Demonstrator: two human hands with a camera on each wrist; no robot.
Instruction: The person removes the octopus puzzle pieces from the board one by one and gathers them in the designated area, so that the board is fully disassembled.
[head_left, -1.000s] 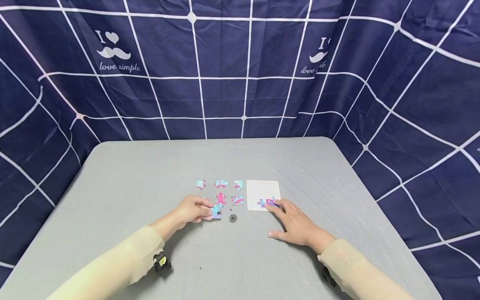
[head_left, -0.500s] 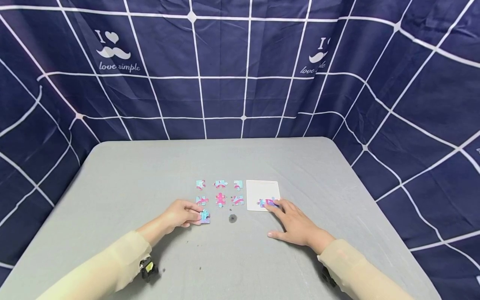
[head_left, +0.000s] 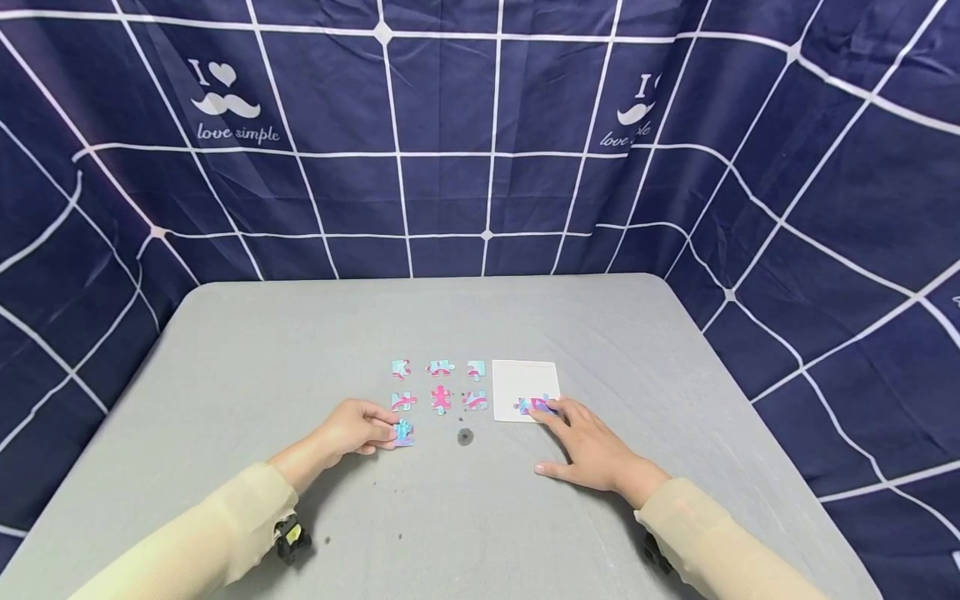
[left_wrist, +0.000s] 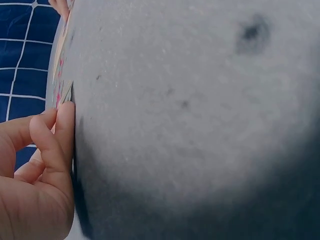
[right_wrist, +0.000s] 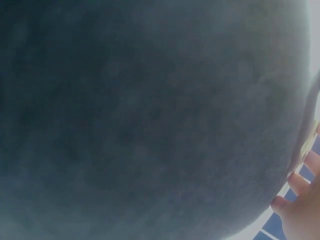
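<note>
My left hand (head_left: pixel 351 432) pinches a blue and purple jigsaw puzzle piece (head_left: pixel 404 432) by its left side, low at the table, just in front of a pink and blue piece (head_left: pixel 402 402). The left wrist view shows the thumb and fingers (left_wrist: pixel 47 145) meeting on the piece's thin edge. Over the front right corner of a white square puzzle tray (head_left: pixel 517 379) lies my right hand (head_left: pixel 596 446), fingers stretched out and thumb spread. Its fingertips touch purple and blue puzzle pieces (head_left: pixel 524 406) in the tray, and partly cover them.
Several more loose pieces lie in two rows left of the tray, among them a pink piece (head_left: pixel 441 398) and a blue corner piece (head_left: pixel 476 369). A dark round spot (head_left: pixel 465 437) marks the grey table (head_left: pixel 465 517). A navy gridded curtain (head_left: pixel 450 192) surrounds its back and sides.
My left hand has moved left with its puzzle piece, from in front of the pink piece to the left end of the rows. The right hand has stayed on the tray.
</note>
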